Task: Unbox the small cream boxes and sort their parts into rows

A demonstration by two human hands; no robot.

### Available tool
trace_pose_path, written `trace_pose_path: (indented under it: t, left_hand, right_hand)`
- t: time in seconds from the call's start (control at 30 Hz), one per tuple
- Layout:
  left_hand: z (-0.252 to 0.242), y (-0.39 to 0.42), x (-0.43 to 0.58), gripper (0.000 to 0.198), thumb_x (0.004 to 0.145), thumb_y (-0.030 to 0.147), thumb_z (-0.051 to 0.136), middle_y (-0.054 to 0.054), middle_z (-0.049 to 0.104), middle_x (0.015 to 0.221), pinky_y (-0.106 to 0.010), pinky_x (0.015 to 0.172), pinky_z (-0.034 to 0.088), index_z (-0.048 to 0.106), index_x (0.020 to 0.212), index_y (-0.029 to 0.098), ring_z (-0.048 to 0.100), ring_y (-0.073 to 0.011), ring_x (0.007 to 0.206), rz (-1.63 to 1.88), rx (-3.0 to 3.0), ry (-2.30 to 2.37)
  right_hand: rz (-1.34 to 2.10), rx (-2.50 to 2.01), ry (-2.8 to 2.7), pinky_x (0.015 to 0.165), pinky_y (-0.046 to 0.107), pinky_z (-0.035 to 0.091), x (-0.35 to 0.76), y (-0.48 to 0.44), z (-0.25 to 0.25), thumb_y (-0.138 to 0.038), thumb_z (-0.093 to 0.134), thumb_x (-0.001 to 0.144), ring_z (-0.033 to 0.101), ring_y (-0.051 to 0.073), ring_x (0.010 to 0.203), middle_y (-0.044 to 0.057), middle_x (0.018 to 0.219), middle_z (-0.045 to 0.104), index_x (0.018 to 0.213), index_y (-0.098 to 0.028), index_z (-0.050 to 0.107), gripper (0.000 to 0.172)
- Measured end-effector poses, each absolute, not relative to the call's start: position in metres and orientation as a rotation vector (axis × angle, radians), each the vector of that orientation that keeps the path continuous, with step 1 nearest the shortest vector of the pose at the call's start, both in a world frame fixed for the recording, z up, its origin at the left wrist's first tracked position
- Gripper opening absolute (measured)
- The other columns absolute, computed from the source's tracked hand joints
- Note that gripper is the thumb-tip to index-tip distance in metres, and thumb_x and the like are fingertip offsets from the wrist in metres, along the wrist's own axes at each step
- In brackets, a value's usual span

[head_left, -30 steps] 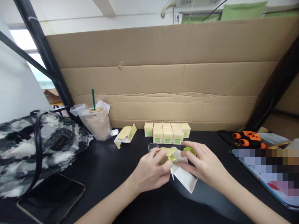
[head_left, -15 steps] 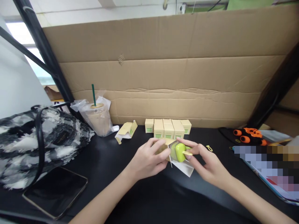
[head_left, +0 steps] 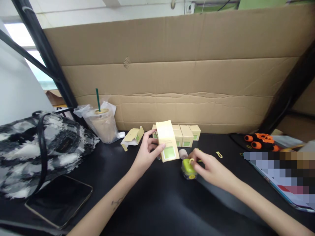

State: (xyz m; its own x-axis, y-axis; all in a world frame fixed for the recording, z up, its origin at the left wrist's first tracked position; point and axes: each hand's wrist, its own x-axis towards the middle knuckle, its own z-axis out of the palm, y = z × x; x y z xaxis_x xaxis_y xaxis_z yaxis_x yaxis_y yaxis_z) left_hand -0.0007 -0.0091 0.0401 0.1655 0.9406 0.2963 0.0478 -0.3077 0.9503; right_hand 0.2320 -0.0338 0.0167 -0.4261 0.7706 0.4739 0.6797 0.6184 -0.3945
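Okay, work in hand looks like the unboxing step: box and jar are apart, one per hand. Left hand (head_left: pixel 149 150) has the pale yellow box (head_left: pixel 168 141) between thumb and fingers, spread about its width, box tilted, green label towards the camera. Right hand (head_left: pixel 204 165) is closed to a pinch at the loop (head_left: pixel 192 161) on the green-lidded jar (head_left: pixel 189 168). Jar sits just left of and below the right fingertips, lower right of the box; can't tell whether its base touches the table (head_left: pixel 137 203). Setting the jar down would call for keeping it level, then releasing the pinch. Row of boxes (head_left: pixel 186 136) stands behind, partly hidden by the held box.
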Motion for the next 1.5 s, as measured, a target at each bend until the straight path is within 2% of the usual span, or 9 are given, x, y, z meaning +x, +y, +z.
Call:
trace_pose_path:
  t: [0.1,0.17,0.27,0.33,0.47,0.77,1.2,1.37,1.5]
  left_hand:
    - [0.041,-0.014,0.008,0.055,0.076,0.038,0.064,-0.003,0.058,0.088,-0.031,0.062,0.055,0.032,0.118,0.022,0.062,-0.0215,0.085,1.18,1.317,0.925]
    - [0.04,-0.016,0.011,0.054,0.076,0.038,0.065,-0.004,0.059,0.085,-0.03,0.06,0.055,0.034,0.116,0.021,0.062,-0.0209,0.083,1.175,1.265,0.946]
    - [0.037,-0.018,0.014,0.053,0.076,0.038,0.066,-0.004,0.06,0.084,-0.028,0.058,0.055,0.034,0.114,0.02,0.063,-0.0195,0.079,1.185,1.24,0.963]
    - [0.037,-0.02,0.014,0.053,0.076,0.038,0.067,-0.004,0.061,0.085,-0.029,0.059,0.055,0.034,0.113,0.021,0.063,-0.0187,0.076,1.152,1.225,0.926]
    - [0.039,-0.026,0.015,0.048,0.08,0.036,0.064,-0.007,0.062,0.09,-0.031,0.065,0.055,0.034,0.114,0.021,0.064,-0.0167,0.074,1.022,1.172,0.792]
    - [0.041,-0.033,0.018,0.044,0.081,0.037,0.063,-0.012,0.063,0.102,-0.031,0.064,0.057,0.036,0.111,0.019,0.065,-0.0199,0.081,0.951,1.067,0.735]
    - [0.042,-0.031,0.017,0.041,0.081,0.039,0.062,-0.012,0.065,0.098,-0.031,0.06,0.056,0.042,0.11,0.018,0.067,-0.0202,0.076,0.91,0.99,0.775]
    - [0.047,-0.031,0.015,0.039,0.088,0.043,0.048,-0.016,0.066,0.101,-0.029,0.068,0.055,0.051,0.11,0.012,0.067,-0.0202,0.081,0.818,0.91,0.711]
    - [0.046,-0.029,0.014,0.037,0.086,0.04,0.055,-0.014,0.066,0.1,-0.03,0.065,0.056,0.046,0.11,0.015,0.067,-0.02,0.079,0.988,0.892,0.794]
  right_hand:
    - [0.157,-1.145,-2.269,0.057,0.027,0.049,0.227,-0.035,0.013,-0.014,0.043,0.083,0.059,0.015,0.059,-0.002,0.067,0.06,0.074,-0.022,0.045,0.012]
    - [0.04,-1.133,-2.259,0.065,0.033,0.051,0.228,-0.036,0.016,-0.016,0.049,0.08,0.063,0.018,0.073,0.003,0.083,0.064,0.08,-0.021,0.049,0.005]
    - [-0.336,-0.922,-2.22,0.079,0.039,0.052,0.228,-0.04,0.018,-0.02,0.058,0.079,0.059,0.024,0.1,0.011,0.111,0.059,0.106,-0.019,0.052,0.027]
    - [-0.613,-0.705,-2.243,0.086,0.039,0.051,0.225,-0.043,0.017,-0.017,0.058,0.082,0.057,0.022,0.106,0.01,0.115,0.059,0.117,-0.02,0.05,0.036]
    - [-0.887,-0.554,-2.274,0.093,0.036,0.049,0.216,-0.05,0.014,-0.008,0.05,0.087,0.059,0.018,0.101,0.006,0.107,0.066,0.117,-0.019,0.055,0.032]
    - [-0.903,-0.621,-2.127,0.08,0.035,0.049,0.215,-0.056,0.018,-0.009,0.049,0.088,0.061,0.02,0.1,0.007,0.1,0.071,0.11,-0.017,0.06,0.026]
    - [-0.945,-0.494,-2.084,0.078,0.032,0.048,0.216,-0.057,0.022,-0.007,0.052,0.086,0.064,0.017,0.101,0.005,0.101,0.073,0.068,-0.021,0.061,0.024]
    - [-0.992,-0.315,-2.073,0.081,0.031,0.055,0.217,-0.061,0.03,-0.003,0.051,0.082,0.066,0.016,0.087,0.003,0.084,0.075,0.071,-0.022,0.063,0.025]
    - [-0.885,-0.254,-2.105,0.07,0.026,0.056,0.21,-0.068,0.037,-0.007,0.05,0.084,0.065,0.013,0.072,-0.001,0.07,0.073,0.075,-0.023,0.065,0.024]
